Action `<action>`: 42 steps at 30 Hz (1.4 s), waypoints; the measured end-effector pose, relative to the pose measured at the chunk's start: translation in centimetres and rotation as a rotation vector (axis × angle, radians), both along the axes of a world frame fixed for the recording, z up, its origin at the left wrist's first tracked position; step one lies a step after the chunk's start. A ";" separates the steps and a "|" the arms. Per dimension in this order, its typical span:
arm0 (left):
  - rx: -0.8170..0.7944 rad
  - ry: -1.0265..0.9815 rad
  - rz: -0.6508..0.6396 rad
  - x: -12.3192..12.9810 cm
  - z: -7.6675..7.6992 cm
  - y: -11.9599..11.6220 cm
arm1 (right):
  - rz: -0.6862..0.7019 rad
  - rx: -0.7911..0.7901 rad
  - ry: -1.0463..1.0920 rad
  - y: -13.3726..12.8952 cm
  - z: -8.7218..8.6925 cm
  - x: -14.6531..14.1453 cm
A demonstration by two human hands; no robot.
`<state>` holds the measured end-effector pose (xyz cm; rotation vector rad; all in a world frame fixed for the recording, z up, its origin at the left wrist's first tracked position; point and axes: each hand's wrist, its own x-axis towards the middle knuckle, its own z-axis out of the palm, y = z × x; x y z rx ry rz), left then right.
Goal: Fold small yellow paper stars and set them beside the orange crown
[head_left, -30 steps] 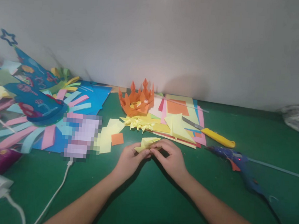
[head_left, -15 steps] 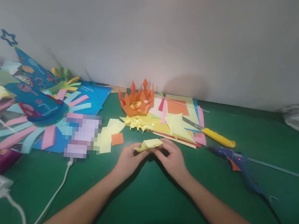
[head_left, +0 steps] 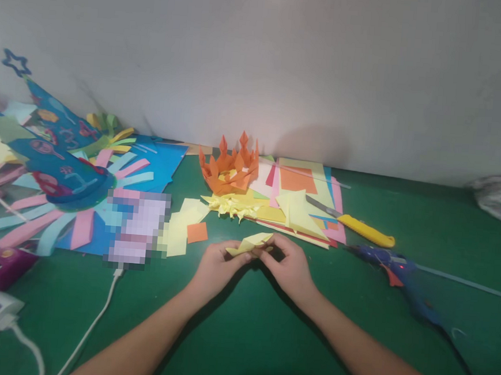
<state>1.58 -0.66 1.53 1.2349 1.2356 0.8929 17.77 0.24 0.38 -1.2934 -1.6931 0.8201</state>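
A small piece of folded yellow paper (head_left: 251, 243) is held above the green table, between both hands. My left hand (head_left: 219, 267) pinches its left end, thumb in front and fingers behind. On the other end, my right hand (head_left: 290, 267) is closed with thumb and fingertips on the folds. The fingers partly hide the paper's lower edge. Just beyond the hands lie a crumpled yellow paper piece (head_left: 234, 206) and an orange folded paper crown (head_left: 230, 171). A pale yellow folded sheet (head_left: 298, 214) rests on the paper stack behind my right hand.
To the right lie a yellow-handled utility knife (head_left: 360, 228) and a blue glue gun (head_left: 394, 263) with its light on and a cord. Left are a blue cone hat (head_left: 67, 170), a small orange square (head_left: 197, 232) and a white cable (head_left: 106, 309).
My right fingers have shifted slightly on the folded yellow paper, and a small flap now shows by their tips. Both hands stay in nearly the same place.
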 end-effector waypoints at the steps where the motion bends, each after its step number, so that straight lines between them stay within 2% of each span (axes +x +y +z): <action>1: 0.011 0.007 -0.004 0.0 0.0 0.0 | 0.000 -0.008 0.003 0.0 0.0 0.0; 8: 0.043 0.010 0.030 0.1 0.2 -0.1 | 0.039 -0.045 0.060 -0.1 0.1 -0.2; 14: -0.174 -0.289 0.061 0.1 0.5 0.1 | 0.052 -0.156 0.260 0.3 -0.1 -0.1; 17: -0.205 -0.364 0.105 0.1 0.5 0.3 | 0.076 -0.233 0.333 0.7 -0.2 0.2; 21: -0.192 -0.348 0.135 0.2 0.4 0.3 | 0.103 -0.302 0.361 0.8 0.0 0.4; 25: -0.139 -0.256 0.102 0.2 0.1 0.2 | 0.163 -0.361 0.425 0.5 0.3 0.2; 31: -0.025 -0.146 0.112 0.0 0.3 0.1 | 0.200 -0.366 0.441 0.5 0.4 -0.1; 36: -0.094 -0.196 0.086 0.1 0.5 0.2 | 0.195 -0.407 0.475 0.6 0.3 0.2; 42: -0.167 -0.290 0.154 0.0 0.1 0.3 | 0.215 -0.442 0.535 0.6 0.3 0.3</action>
